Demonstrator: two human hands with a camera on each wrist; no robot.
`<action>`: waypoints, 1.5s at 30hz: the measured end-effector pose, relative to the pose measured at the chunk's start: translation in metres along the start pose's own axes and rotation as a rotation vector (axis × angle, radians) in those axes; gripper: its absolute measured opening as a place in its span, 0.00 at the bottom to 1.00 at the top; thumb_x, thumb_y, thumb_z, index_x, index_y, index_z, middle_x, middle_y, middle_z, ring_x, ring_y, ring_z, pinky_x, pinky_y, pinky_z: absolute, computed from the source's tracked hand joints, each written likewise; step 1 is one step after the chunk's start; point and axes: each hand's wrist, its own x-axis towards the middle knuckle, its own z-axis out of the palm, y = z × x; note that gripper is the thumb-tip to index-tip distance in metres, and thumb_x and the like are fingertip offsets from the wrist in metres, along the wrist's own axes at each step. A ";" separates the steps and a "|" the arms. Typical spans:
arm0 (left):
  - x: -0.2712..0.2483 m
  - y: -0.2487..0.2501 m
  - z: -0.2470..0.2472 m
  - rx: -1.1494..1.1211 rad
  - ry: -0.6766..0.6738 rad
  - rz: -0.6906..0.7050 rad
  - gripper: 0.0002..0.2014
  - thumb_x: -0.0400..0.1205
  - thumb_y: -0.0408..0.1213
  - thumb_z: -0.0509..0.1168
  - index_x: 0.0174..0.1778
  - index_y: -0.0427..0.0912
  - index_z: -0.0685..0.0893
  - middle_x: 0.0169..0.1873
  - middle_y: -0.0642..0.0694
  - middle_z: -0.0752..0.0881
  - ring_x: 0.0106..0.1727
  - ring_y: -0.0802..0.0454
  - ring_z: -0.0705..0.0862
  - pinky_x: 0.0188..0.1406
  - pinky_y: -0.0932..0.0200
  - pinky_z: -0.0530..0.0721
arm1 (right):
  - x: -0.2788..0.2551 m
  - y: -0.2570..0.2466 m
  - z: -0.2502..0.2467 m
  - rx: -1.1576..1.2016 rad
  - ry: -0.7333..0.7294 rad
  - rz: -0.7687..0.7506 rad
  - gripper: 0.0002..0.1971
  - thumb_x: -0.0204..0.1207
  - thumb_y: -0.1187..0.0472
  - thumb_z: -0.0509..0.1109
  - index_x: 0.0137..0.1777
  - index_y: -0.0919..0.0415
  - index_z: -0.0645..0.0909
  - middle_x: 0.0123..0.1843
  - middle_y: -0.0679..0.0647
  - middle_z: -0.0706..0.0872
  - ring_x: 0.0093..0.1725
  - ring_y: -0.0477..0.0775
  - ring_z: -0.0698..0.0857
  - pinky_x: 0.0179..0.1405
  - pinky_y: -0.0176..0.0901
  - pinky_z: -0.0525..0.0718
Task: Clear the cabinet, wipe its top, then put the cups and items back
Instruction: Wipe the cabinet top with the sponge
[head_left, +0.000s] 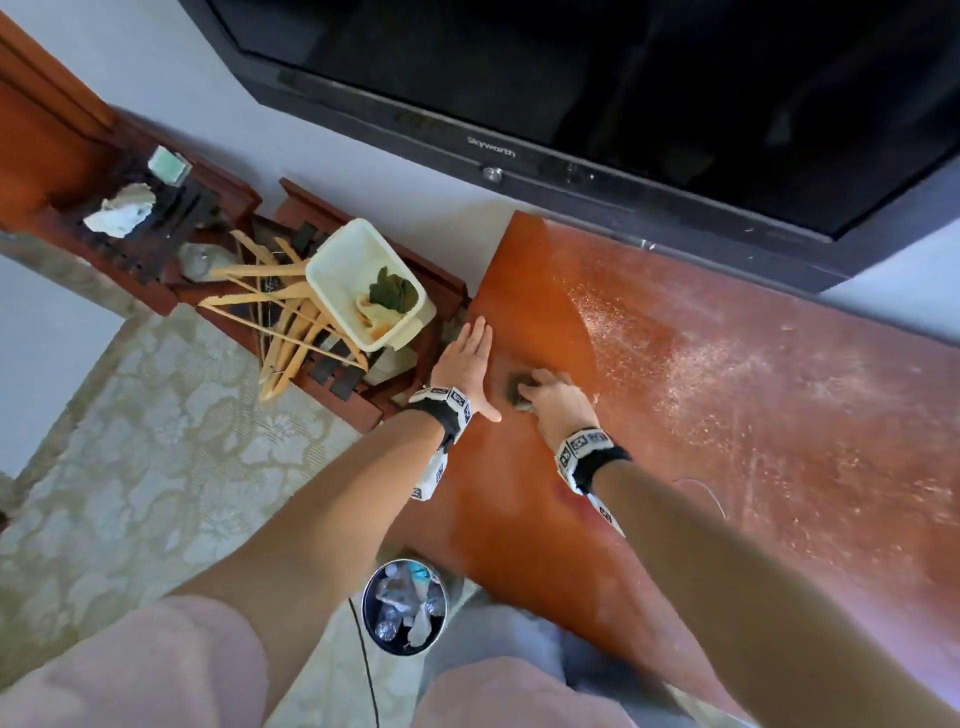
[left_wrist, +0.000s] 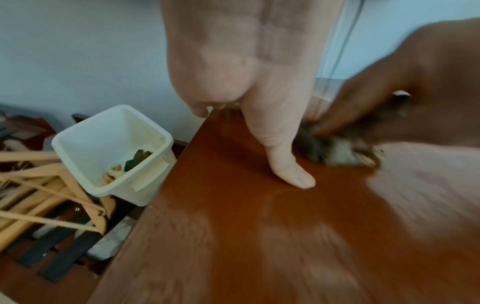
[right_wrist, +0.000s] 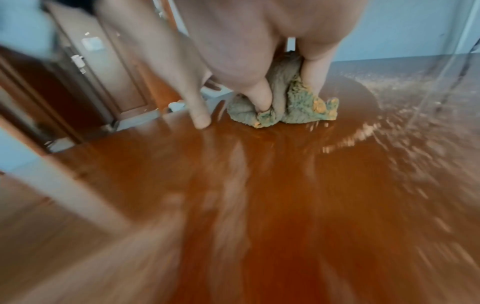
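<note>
The reddish-brown cabinet top (head_left: 675, 415) is bare of cups; its right part is dusty, its left strip looks darker and glossy. My left hand (head_left: 467, 358) lies flat with straight fingers at the top's left edge (left_wrist: 259, 102). My right hand (head_left: 556, 400) grips a crumpled grey-green cloth (head_left: 517, 389) and presses it on the wood just right of the left hand. In the right wrist view the cloth (right_wrist: 293, 107) is bunched between my fingers (right_wrist: 262, 96). The left wrist view shows the cloth (left_wrist: 335, 154) blurred beside my left thumb.
A black TV (head_left: 623, 88) hangs close above the cabinet's back edge. A white plastic bin (head_left: 363, 280) with rags sits left of the cabinet on a low wooden rack with wooden hangers (head_left: 280, 322). A round waste bin (head_left: 405, 605) stands on the floor below.
</note>
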 end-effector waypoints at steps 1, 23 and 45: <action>-0.007 0.004 0.003 0.011 0.017 0.021 0.72 0.67 0.61 0.83 0.90 0.38 0.38 0.90 0.43 0.36 0.91 0.43 0.40 0.90 0.46 0.52 | -0.022 -0.001 0.010 -0.033 -0.054 -0.033 0.22 0.85 0.68 0.62 0.77 0.54 0.78 0.78 0.57 0.73 0.79 0.66 0.69 0.73 0.68 0.78; -0.004 0.078 0.010 0.006 -0.147 0.052 0.83 0.57 0.57 0.89 0.89 0.39 0.31 0.88 0.41 0.30 0.89 0.33 0.34 0.87 0.30 0.55 | -0.107 0.046 0.056 0.188 0.098 0.170 0.25 0.84 0.71 0.61 0.79 0.57 0.78 0.85 0.57 0.69 0.87 0.65 0.60 0.80 0.71 0.69; 0.007 0.062 0.028 -0.159 -0.091 0.095 0.82 0.56 0.54 0.90 0.89 0.45 0.31 0.88 0.46 0.29 0.89 0.38 0.32 0.88 0.36 0.47 | 0.163 0.059 -0.109 0.134 0.357 0.122 0.24 0.79 0.76 0.64 0.72 0.61 0.84 0.71 0.64 0.83 0.70 0.71 0.79 0.69 0.61 0.81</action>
